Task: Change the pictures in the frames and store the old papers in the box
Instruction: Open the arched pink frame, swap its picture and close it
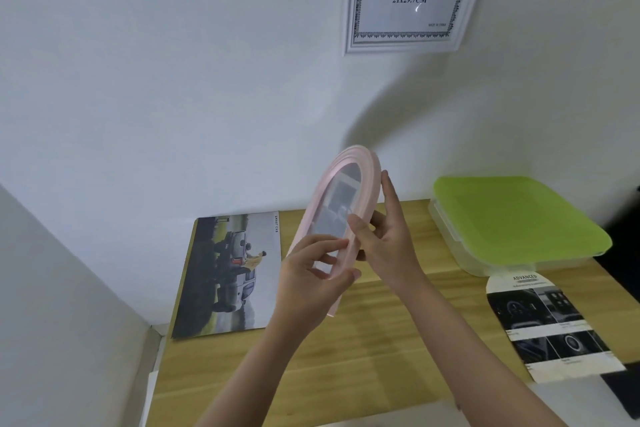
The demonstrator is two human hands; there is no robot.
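I hold a pink oval picture frame (363, 170) tilted in the air above the wooden table (381, 340). My left hand (308, 284) grips its lower edge, fingers on the glass front. My right hand (384, 239) holds the frame's right rim, thumb on the front. A greyish picture shows behind the glass. A white rectangular frame (349, 10) with a "21x29.7CM" insert hangs on the wall above. A car picture (228, 274) lies flat at the table's left. An oval-cut dark car-interior print (554, 326) lies at the right. The clear box with a green lid (516, 218) stands at the back right.
The white wall stands right behind the table. A side wall closes in on the left. A dark object (623, 388) lies at the table's front right corner, and another dark shape sits at the far right edge.
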